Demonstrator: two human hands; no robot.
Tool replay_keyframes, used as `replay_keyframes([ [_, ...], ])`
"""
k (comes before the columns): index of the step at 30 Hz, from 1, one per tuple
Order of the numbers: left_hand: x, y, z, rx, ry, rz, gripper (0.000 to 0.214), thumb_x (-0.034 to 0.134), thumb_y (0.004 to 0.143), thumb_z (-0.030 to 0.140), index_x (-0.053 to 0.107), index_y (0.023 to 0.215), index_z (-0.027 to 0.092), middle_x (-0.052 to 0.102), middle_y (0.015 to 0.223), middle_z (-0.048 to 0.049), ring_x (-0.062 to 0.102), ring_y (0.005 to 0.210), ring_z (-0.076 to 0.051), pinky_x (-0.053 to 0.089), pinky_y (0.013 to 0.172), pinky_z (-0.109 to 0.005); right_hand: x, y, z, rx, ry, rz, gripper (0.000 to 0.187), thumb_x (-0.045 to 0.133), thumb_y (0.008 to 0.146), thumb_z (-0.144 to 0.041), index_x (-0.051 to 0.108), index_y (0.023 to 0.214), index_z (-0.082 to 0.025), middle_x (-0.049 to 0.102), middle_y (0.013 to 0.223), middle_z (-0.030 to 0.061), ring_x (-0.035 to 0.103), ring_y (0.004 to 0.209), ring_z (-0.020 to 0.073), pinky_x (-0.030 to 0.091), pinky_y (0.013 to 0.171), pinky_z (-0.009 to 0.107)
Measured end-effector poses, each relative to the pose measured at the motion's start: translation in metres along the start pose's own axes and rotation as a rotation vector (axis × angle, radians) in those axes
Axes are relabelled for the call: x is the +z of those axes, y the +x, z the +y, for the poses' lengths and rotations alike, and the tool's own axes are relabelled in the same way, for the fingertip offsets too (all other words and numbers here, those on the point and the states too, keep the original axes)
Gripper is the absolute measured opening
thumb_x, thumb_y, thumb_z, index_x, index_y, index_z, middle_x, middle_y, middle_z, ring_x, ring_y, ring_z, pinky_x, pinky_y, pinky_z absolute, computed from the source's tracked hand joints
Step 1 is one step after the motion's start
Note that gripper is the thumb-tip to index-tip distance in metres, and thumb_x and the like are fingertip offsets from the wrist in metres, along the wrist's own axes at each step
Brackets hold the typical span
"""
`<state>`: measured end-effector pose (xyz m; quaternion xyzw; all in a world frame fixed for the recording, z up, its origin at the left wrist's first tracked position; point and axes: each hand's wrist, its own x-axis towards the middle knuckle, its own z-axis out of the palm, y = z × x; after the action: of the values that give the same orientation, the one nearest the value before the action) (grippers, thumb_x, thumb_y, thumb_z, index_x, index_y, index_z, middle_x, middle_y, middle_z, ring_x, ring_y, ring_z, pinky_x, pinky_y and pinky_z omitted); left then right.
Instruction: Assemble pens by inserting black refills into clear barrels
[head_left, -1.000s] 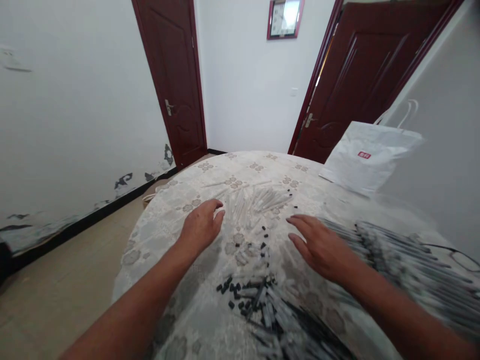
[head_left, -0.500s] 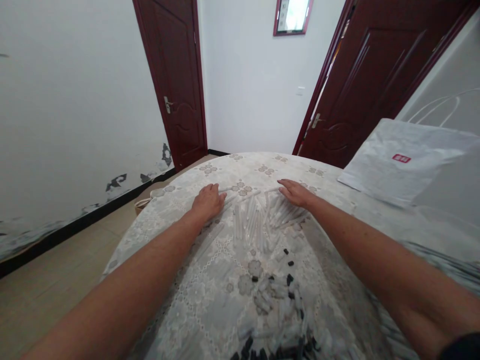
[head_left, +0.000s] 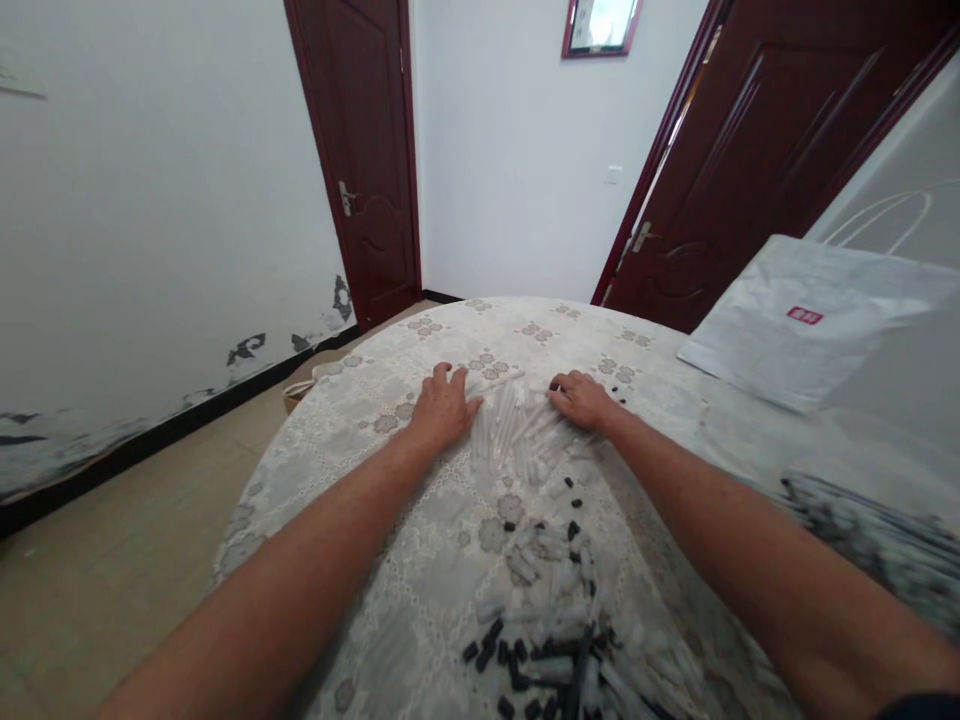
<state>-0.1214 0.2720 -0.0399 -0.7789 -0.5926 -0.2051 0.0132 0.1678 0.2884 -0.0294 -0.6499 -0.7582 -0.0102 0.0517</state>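
A heap of clear plastic tubes point(head_left: 516, 432) lies on a round table under a lace cloth point(head_left: 360, 470). My left hand point(head_left: 445, 408) rests flat at the heap's left side, fingers spread and touching the tubes. My right hand point(head_left: 579, 399) is at the heap's right side with its fingers curled in against the tubes. Nearer to me lies a second pile of clear tubes and small black caps point(head_left: 541, 620). A blurred mass of dark pens point(head_left: 877, 545) lies at the right.
A white paper bag point(head_left: 810, 320) with a red label leans at the table's back right. Two dark red doors point(head_left: 371, 160) and a white wall stand behind. The floor point(head_left: 112, 560) drops away to the left of the table's edge.
Both hands have reached out to the far tube heap and drawn closer together, pressing the tubes into a tighter heap. The right hand's fingers have curled in.
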Motion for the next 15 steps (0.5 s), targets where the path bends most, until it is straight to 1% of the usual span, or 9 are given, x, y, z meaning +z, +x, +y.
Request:
replay_keyframes([
  [2, -0.001, -0.001, 0.003, -0.044, 0.015, -0.047, 0.053, 0.045, 0.093, 0.052, 0.055, 0.13, 0.016, 0.054, 0.125, -0.0185, 0.054, 0.112, -0.031, 0.039, 0.096, -0.041, -0.001, -0.016, -0.009, 0.012, -0.002, 0.02, 0.04, 0.04, 0.099, -0.046, 0.064, 0.117, -0.021, 0.06, 0.114, 0.0128, 0.054, 0.108, 0.0258, 0.039, 0.09, 0.035],
  [4, -0.004, -0.002, 0.005, -0.033, 0.02, -0.114, 0.047, 0.044, 0.093, 0.051, 0.06, 0.121, 0.016, 0.058, 0.118, -0.0175, 0.056, 0.109, -0.031, 0.041, 0.093, -0.04, -0.002, -0.032, -0.017, 0.016, -0.001, 0.031, 0.039, 0.039, 0.099, -0.046, 0.064, 0.115, -0.021, 0.061, 0.113, 0.0125, 0.054, 0.107, 0.0253, 0.039, 0.09, 0.035],
  [9, -0.014, -0.016, 0.013, 0.159, -0.064, -0.194, 0.039, 0.047, 0.092, 0.045, 0.058, 0.119, 0.02, 0.061, 0.116, -0.0139, 0.061, 0.102, -0.026, 0.045, 0.086, -0.036, -0.006, -0.068, -0.036, 0.01, 0.02, 0.036, 0.038, 0.04, 0.099, -0.045, 0.066, 0.111, -0.02, 0.063, 0.11, 0.0124, 0.055, 0.105, 0.0242, 0.038, 0.091, 0.034],
  [13, -0.022, -0.038, 0.02, 0.294, -0.118, -0.244, 0.033, 0.043, 0.094, 0.042, 0.058, 0.114, 0.02, 0.062, 0.112, -0.0126, 0.062, 0.098, -0.025, 0.046, 0.083, -0.034, -0.011, -0.09, -0.048, -0.016, 0.042, 0.024, 0.037, 0.041, 0.099, -0.043, 0.067, 0.106, -0.017, 0.065, 0.107, 0.0127, 0.056, 0.105, 0.0228, 0.037, 0.095, 0.033],
  [15, -0.027, -0.052, 0.024, 0.366, -0.154, -0.255, 0.031, 0.042, 0.094, 0.04, 0.058, 0.112, 0.02, 0.063, 0.108, -0.0117, 0.062, 0.096, -0.024, 0.046, 0.084, -0.033, -0.013, -0.1, -0.054, -0.03, 0.048, 0.011, 0.036, 0.043, 0.098, -0.043, 0.068, 0.102, -0.017, 0.066, 0.104, 0.0116, 0.057, 0.103, 0.0215, 0.037, 0.094, 0.031],
])
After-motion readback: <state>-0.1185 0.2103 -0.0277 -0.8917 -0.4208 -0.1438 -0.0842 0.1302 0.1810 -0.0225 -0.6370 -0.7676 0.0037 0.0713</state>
